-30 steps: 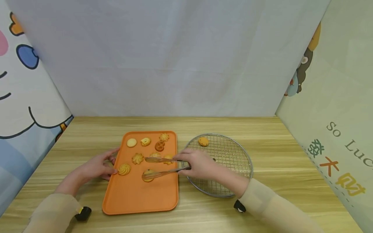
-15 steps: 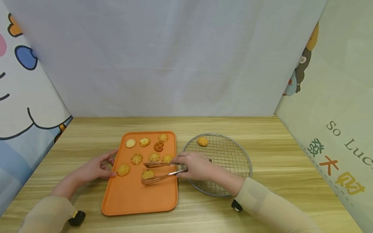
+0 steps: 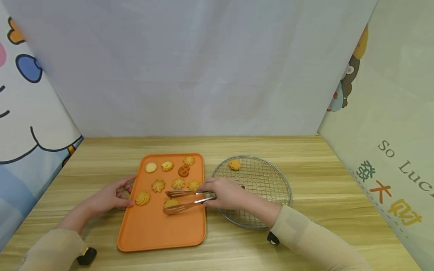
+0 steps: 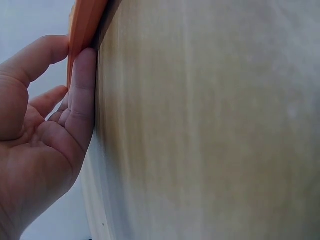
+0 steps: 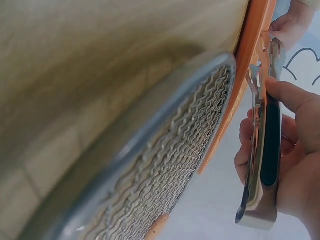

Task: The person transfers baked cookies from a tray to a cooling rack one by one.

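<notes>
My left hand (image 3: 113, 195) pinches the left rim of an orange tray (image 3: 159, 233), thumb on one side and fingers on the other in the left wrist view. The right hand (image 3: 223, 194) grips metal tongs (image 3: 184, 206) by their dark-sided handle (image 5: 270, 145). Over the tray, the tongs' two arms stand apart, one on each side of a round cookie (image 3: 171, 202); whether they touch it I cannot tell. Several other cookies lie on the tray, among them a swirl cookie (image 3: 142, 198) near my left thumb and a pretzel-shaped one (image 3: 184, 171).
Right of the tray sits a round wire rack (image 3: 268, 184) with a metal rim. A speckled cookie (image 3: 234, 165) lies near its far-left edge; a small dark spot (image 3: 242, 186) shows beside my right hand. Printed panels stand at both sides, and a white cloth (image 3: 203, 75) hangs behind.
The tongs have shifted slightly toward me, and their far arm has moved closer to the near one, so the round cookie now sits between them. My left hand stays at the tray's rim.
</notes>
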A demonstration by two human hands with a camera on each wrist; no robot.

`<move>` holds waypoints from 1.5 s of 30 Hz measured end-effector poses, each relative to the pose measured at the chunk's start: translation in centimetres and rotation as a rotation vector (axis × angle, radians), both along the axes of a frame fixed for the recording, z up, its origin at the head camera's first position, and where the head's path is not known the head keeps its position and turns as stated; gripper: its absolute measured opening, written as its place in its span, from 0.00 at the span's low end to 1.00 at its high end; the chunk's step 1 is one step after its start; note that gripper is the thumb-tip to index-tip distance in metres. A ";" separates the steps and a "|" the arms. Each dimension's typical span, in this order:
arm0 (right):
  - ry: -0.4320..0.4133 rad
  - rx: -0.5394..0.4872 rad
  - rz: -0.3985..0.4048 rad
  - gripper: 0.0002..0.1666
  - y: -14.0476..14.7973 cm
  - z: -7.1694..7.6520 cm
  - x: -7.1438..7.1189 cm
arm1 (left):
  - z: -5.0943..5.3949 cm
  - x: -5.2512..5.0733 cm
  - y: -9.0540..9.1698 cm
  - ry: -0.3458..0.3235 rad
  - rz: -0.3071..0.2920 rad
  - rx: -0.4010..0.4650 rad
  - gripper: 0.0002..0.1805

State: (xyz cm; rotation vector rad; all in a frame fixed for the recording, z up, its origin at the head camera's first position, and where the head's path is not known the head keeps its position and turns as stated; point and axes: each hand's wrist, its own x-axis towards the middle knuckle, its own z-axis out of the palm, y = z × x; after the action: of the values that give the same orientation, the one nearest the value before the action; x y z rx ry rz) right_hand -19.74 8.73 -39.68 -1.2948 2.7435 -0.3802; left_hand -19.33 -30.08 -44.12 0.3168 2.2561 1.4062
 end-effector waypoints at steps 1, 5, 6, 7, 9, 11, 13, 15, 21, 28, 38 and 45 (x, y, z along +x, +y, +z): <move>0.002 0.001 0.003 0.23 0.0 0.0 0.0 | 0.0 0.0 0.0 0.000 0.000 0.002 0.53; 0.007 0.008 0.001 0.22 -0.1 -0.1 -0.1 | 0.0 0.0 -0.1 -0.002 -0.001 0.008 0.52; 0.006 0.010 -0.001 0.22 -0.1 -0.1 -0.1 | 0.0 0.0 -0.1 -0.005 0.000 0.011 0.52; 0.006 0.012 -0.003 0.22 -0.2 -0.1 -0.1 | 0.0 0.0 -0.1 -0.006 0.001 0.011 0.52; 0.002 0.012 -0.005 0.22 -0.2 0.0 -0.1 | 0.0 0.0 0.0 -0.010 0.003 0.010 0.52; -0.003 0.009 -0.005 0.21 -0.2 0.0 -0.1 | 0.0 0.0 0.0 -0.017 0.004 0.010 0.53; -0.004 0.011 -0.004 0.21 -0.2 0.1 -0.1 | 0.1 0.0 0.0 -0.019 0.005 0.009 0.53; -0.002 0.017 -0.007 0.21 -0.2 0.2 -0.1 | 0.1 0.0 0.0 -0.019 0.004 0.009 0.53; 0.018 0.037 -0.002 0.20 -0.5 0.3 -0.1 | 0.2 0.1 0.1 -0.023 0.013 0.001 0.53; 0.015 0.009 0.026 0.21 -0.2 0.9 0.0 | 0.3 0.1 0.2 -0.013 0.013 -0.004 0.53; 0.020 -0.056 0.049 0.20 0.7 2.9 -0.1 | 0.2 0.0 0.1 -0.011 0.019 0.005 0.52; 0.051 -0.070 0.044 0.20 1.4 4.1 -0.2 | 0.4 0.1 0.2 -0.025 0.019 0.006 0.52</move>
State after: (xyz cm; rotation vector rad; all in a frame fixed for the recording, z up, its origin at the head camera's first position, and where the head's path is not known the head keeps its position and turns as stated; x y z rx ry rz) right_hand -19.96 10.09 -35.54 -1.3978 2.7610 -0.4492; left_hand -19.21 -29.91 -43.72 0.2792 2.2407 1.4195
